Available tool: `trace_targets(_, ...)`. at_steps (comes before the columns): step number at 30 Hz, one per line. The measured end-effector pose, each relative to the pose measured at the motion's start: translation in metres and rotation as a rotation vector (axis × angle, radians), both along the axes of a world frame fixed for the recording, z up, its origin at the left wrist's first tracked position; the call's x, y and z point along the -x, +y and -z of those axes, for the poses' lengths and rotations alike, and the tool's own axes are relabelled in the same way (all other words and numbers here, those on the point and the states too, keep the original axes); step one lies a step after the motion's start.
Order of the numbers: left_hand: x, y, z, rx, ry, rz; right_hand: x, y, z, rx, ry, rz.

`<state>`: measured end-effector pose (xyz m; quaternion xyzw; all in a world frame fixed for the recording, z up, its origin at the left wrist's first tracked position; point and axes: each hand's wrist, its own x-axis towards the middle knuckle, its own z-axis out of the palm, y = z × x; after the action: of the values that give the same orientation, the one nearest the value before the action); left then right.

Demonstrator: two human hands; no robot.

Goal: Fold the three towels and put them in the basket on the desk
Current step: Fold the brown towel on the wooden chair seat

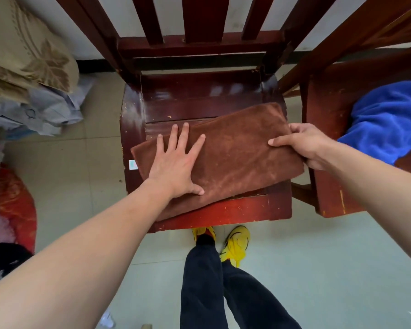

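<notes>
Brown pile cloth, already doubled into a long rectangle, lay slantwise on the wooden chair seat (199, 96); this brown towel (235, 157) covered the seat's front half, and its right end jutted past the seat's right edge. The left hand (176, 167) lay flat and open on the towel's left part, fingers spread, pressing and not gripping. The right hand (306, 146) pinched the overhanging right end, thumb on top and fingers curled beneath.

Right of the seat, on a neighbouring chair (330, 198), a blue towel (384, 122) lay crumpled and unfolded. No basket, desk or third towel could be seen.

The likely next step was a fold of the right end toward the left. The risks seemed plain: if the pressing palm lifted early, the plush layers could slide on the varnished seat and the edges would come out askew. A pull on the pinched end alone might drag the whole towel off the seat's front edge to the floor.
</notes>
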<state>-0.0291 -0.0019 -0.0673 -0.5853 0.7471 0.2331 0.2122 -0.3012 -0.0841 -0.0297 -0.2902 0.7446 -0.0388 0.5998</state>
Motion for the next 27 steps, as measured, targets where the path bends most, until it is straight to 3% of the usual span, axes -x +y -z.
trace_targets(4,0.01,-0.004,-0.01,0.006,0.092,-0.034,0.007,-0.01,-0.026,0.052,-0.11,0.037)
trace_targets(8,-0.022,0.016,-0.031,0.18,0.19,-0.374,-0.021,-0.002,-0.065,0.163,-0.263,-0.005)
trace_targets(11,-0.064,0.04,-0.041,0.223,0.159,-0.62,-0.061,0.024,-0.076,0.287,-0.188,-0.245)
trace_targets(15,-0.108,0.072,-0.051,0.149,0.071,-0.731,-0.118,0.06,-0.056,0.426,0.001,-0.618)
trace_targets(21,-0.131,0.101,-0.046,0.187,0.112,-0.872,-0.177,0.099,-0.007,0.366,0.092,-0.827)
trace_targets(24,-0.127,0.103,-0.042,0.183,0.164,-0.902,-0.186,0.107,0.011,0.322,0.039,-0.939)
trace_targets(27,-0.115,0.09,-0.045,0.253,0.207,-0.885,-0.174,0.097,0.011,0.236,-0.137,-0.701)
